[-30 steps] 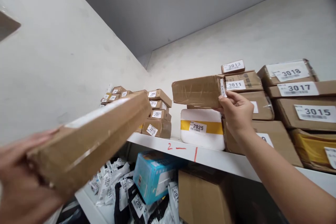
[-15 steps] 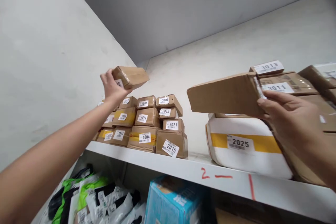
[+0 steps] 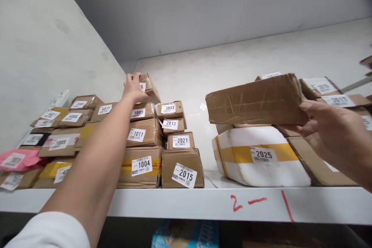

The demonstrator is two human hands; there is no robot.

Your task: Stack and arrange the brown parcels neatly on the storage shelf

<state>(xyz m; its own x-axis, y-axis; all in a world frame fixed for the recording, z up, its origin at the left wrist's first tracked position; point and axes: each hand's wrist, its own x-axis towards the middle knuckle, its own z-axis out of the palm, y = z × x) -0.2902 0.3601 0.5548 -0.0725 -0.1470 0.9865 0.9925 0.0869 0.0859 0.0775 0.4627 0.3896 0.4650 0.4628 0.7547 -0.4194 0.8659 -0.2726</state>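
Left hand (image 3: pixel 134 88): clamped on the near left part of the small box (image 3: pixel 150 87), reaching high over the stack at the left of the shelf (image 3: pixel 203 203).
Small box: just above or on the box marked 1005 (image 3: pixel 149 109), higher than the neighbouring box marked 3003 (image 3: pixel 171 108); contact underneath hard to tell from this low angle.
Label (image 3: pixel 142 86): facing outward, mostly hidden by the left hand, only a 6 readable at the edge; best left facing out.
Right hand (image 3: pixel 310 118): clamped on the right end of the long box (image 3: pixel 252 102), thumb and fingers pinching the corner.
Long box: in front of the right-hand stacks, above the white foam box (image 3: pixel 241 162) marked 2025; touching or not, unclear.
Hands: well apart, one box each.
Good handling at left: keep the small box level, line up its front with 1005, press lightly downward rather than inward, feel for steady support before loosening any finger.
Good handling at right: hold the long box steady meanwhile, wrist firm, without leaning on the foam box.
Main risk, in judgement: nudging 3003 sideways toward the open gap between stacks, or tipping the long box through one-ended grip.
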